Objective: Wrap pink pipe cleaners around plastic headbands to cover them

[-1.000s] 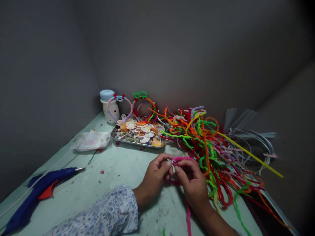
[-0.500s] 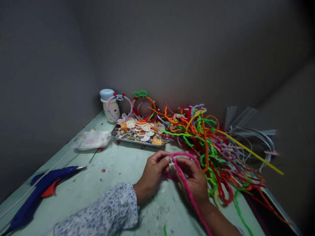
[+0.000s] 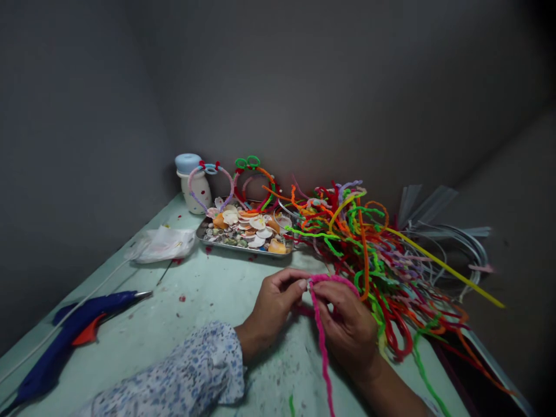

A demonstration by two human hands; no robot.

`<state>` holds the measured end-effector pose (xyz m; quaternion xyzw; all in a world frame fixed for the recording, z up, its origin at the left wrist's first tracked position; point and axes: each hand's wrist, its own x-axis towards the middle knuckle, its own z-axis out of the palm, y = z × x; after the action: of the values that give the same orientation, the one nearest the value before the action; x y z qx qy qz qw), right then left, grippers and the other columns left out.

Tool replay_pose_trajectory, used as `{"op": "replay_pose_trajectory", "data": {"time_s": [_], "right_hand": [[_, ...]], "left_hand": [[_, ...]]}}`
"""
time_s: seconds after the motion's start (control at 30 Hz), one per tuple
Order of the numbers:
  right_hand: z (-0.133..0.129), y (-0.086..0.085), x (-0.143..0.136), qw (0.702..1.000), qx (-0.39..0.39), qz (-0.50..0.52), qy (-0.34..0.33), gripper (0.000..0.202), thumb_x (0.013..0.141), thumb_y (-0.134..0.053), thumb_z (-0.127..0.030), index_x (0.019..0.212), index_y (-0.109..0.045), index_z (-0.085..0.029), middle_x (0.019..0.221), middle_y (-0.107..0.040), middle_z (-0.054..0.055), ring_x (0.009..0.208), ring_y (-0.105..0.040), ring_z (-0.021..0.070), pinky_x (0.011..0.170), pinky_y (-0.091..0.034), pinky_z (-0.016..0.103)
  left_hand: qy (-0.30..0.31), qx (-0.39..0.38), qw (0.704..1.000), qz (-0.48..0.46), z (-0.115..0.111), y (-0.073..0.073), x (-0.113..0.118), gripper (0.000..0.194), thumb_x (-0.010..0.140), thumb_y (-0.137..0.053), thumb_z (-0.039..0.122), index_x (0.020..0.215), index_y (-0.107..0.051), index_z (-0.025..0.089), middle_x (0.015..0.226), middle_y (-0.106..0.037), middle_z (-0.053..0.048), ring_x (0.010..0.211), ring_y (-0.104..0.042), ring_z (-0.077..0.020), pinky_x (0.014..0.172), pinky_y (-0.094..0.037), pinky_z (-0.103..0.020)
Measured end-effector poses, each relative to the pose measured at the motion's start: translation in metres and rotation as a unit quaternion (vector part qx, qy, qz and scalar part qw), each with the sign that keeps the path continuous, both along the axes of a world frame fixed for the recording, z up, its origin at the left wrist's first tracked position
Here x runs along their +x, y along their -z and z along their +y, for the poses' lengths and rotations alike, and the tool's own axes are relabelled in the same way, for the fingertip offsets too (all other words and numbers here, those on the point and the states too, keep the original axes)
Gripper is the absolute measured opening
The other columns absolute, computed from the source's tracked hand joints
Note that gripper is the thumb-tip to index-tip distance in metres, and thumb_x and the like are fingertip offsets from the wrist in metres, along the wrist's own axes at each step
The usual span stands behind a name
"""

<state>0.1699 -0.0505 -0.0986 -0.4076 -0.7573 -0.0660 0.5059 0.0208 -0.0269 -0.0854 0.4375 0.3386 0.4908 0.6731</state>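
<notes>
A pink fuzzy stem (image 3: 322,341) loops between my two hands above the pale green table (image 3: 208,307), and its loose end hangs down toward the bottom edge. My left hand (image 3: 278,307) pinches the end of the loop with thumb and forefinger. Close beside it, my right hand (image 3: 347,324) is closed on the same pink stem, with the loop passing over its fingers. The fingertips of both hands nearly meet. Part of the loop is hidden behind my right hand.
Shells fill a metal tray (image 3: 243,250); bent headbands (image 3: 211,168) stand behind it near a lidded jar (image 3: 195,191). A blue glue gun (image 3: 82,324) and plastic bag (image 3: 167,244) lie left. Colourful fuzzy stems (image 3: 369,249) pile up right, beside clear strips (image 3: 434,205).
Both hands have shifted slightly right. The pink stem's loose end now hangs more steeply, left of my right wrist instead of across it.
</notes>
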Motion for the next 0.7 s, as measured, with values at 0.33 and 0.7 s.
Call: {"op": "replay_pose_trajectory", "data": {"time_s": [0.33,0.7], "right_hand": [[-0.001,-0.003,0.004,0.997,0.04,-0.057,0.032,0.033,0.079,-0.063,-0.007,0.108,-0.065,-0.024,0.094,-0.067,0.008,0.09,-0.065,0.0223,0.078,-0.053,0.038],[-0.003,-0.01,0.005,0.992,0.069,-0.072,0.077,0.03,0.078,-0.065,-0.011,0.103,-0.066,-0.028,0.104,-0.064,0.006,0.097,-0.058,0.0249,0.084,-0.046,0.042]], "left_hand": [[0.001,-0.018,1.0,-0.016,-0.001,-0.002,0.001,0.027,0.075,-0.071,0.033,0.092,-0.069,0.013,0.069,-0.057,0.0,0.057,-0.046,-0.0079,0.052,-0.042,-0.02],[0.025,-0.043,0.998,-0.036,-0.003,-0.003,0.001,0.025,0.077,-0.069,0.032,0.094,-0.066,0.014,0.067,-0.052,0.001,0.055,-0.043,-0.0063,0.053,-0.046,-0.02]]}}
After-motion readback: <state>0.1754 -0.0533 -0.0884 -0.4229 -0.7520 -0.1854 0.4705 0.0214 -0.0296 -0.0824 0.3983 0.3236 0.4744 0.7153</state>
